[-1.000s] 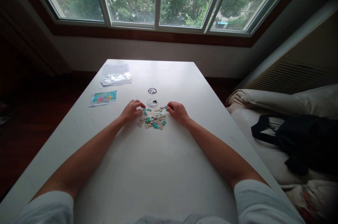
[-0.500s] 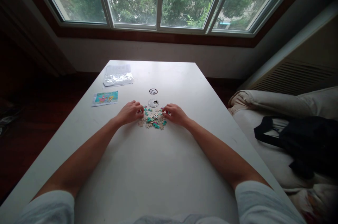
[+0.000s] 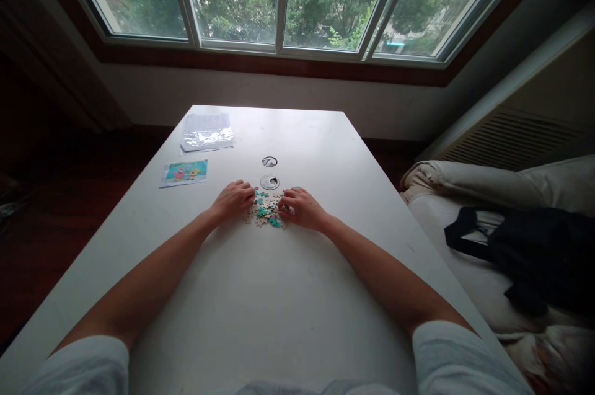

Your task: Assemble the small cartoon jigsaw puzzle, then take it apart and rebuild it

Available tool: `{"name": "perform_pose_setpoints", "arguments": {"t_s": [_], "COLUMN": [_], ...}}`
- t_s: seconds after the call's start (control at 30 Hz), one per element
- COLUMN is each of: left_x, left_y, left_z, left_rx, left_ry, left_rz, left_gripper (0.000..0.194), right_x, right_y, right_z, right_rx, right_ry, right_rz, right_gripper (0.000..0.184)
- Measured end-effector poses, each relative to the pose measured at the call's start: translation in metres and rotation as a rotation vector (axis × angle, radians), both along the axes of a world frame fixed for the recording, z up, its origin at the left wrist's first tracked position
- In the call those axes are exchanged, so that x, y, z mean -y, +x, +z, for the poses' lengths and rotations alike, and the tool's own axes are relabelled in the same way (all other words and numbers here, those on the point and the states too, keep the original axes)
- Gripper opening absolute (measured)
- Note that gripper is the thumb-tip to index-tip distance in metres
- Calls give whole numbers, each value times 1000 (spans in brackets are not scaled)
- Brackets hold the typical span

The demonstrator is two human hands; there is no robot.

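Observation:
A loose pile of small jigsaw puzzle pieces (image 3: 267,212) lies on the white table (image 3: 274,302), some teal, many showing a pale side. At the pile's left edge is my left hand (image 3: 233,198), its fingers curled together. The fingertips are partly hidden, and what they hold is too small to make out. My right hand (image 3: 303,207) reaches over the right side of the pile, thumb and fingers closed at a puzzle piece. Just beyond the pile are two round, dark-rimmed inserts (image 3: 269,182) in the tabletop.
A colourful picture sheet (image 3: 185,172) lies left of the pile. Behind it, a clear plastic bag (image 3: 207,133) rests on paper near the far left corner. To the right of the table stands a light sofa (image 3: 437,215) with a dark bag (image 3: 539,252). A window is ahead.
My right hand has moved slightly left and nearer to me, further over the pieces. My left hand has shifted a little to the right.

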State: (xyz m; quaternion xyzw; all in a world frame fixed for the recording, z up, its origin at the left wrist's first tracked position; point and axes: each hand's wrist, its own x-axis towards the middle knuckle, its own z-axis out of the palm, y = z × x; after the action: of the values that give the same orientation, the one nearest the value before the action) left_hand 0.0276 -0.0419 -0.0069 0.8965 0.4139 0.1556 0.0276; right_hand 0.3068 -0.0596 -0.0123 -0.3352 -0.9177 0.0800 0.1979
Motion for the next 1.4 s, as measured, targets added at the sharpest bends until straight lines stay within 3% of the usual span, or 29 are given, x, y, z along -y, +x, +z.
{"name": "perform_pose_setpoints", "arguments": {"t_s": [0.23,0.4,0.5,0.7,0.97,1.4], "left_x": [4,12,17,18,18,20], "left_y": [4,15,23,28,28,29], "left_z": [-2,-5,-7,-8,-8,-8], "left_rx": [67,135,142,131,188,176], "left_ry": [-29,-45,-47,-76,-104,-89], "left_rz": [17,-20,-40,-91,-94,-84], "left_gripper": [12,19,24,21,16,25], "right_x": [-1,-13,-23,-37,-51,-68], "right_y": [-5,2,8,10,19,37], "right_z": [-4,-12,-15,-21,-31,-41], "right_rx": [-161,-334,-416,-416,-474,-373], "right_ry": [-124,-153,-151,-126,-116,-69], "right_rz": [5,-216,-272,-311,-503,-699], "right_gripper": [13,16,19,19,13,11]}}
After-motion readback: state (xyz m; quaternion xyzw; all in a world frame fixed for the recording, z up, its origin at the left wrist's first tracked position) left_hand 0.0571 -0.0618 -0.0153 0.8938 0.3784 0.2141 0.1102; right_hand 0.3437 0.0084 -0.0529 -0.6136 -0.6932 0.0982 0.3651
